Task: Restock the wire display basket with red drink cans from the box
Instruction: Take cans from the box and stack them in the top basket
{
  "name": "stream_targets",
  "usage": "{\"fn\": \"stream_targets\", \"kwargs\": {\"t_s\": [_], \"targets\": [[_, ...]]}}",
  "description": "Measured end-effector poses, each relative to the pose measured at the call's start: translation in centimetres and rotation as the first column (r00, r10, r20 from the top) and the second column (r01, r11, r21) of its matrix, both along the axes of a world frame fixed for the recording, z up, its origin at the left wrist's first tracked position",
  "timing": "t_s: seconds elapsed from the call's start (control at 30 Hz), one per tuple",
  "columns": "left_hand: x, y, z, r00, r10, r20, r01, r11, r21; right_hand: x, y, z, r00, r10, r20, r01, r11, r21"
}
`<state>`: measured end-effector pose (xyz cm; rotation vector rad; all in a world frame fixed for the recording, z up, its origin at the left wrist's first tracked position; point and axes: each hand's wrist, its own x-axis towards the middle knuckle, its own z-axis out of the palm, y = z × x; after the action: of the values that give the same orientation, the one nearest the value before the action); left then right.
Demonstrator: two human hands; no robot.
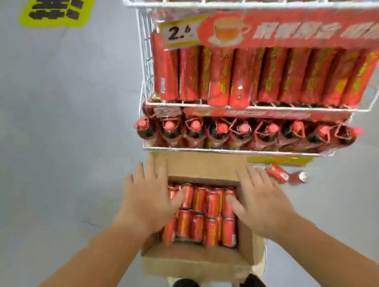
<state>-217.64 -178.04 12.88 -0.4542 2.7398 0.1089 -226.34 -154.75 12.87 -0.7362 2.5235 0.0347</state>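
An open cardboard box sits on the floor by my feet, packed with several red drink cans lying on their sides. My left hand hovers over the box's left edge with fingers spread, its thumb near the top-left cans. My right hand is spread over the box's right edge, thumb touching a can. Neither hand holds anything. Beyond the box stands the white wire display basket rack, its tiers filled with upright red cans.
The lowest tier carries dark bottles with red caps. Two loose red cans lie on the grey floor right of the box. A yellow price tag hangs on the rack. A yellow floor sticker lies far left.
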Motion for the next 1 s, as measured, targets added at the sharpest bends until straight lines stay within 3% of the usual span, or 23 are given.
{"fn": "stream_targets", "kwargs": {"t_s": [0.27, 0.63, 0.8, 1.0], "targets": [[6.4, 3.5, -17.7, 0.974, 0.041, 0.222, -0.060, 0.995, 0.082, 5.4, 2.9, -19.2, 0.974, -0.043, 0.224, 0.038, 0.999, 0.024], [7.3, 2.5, -35.1, 0.949, 0.093, 0.300, -0.128, 0.987, 0.097, 6.6, 2.1, -36.2, 0.901, -0.209, 0.380, 0.219, 0.975, 0.016], [5.8, 0.8, -41.7, 0.892, 0.286, 0.350, -0.358, 0.920, 0.161, 5.9, 0.8, -41.6, 0.835, -0.339, 0.433, 0.357, 0.933, 0.040], [3.4, -0.5, -47.4, 0.782, 0.495, 0.378, -0.600, 0.762, 0.245, 5.3, -1.7, -45.7, 0.676, -0.579, 0.456, 0.643, 0.766, 0.019]]}}
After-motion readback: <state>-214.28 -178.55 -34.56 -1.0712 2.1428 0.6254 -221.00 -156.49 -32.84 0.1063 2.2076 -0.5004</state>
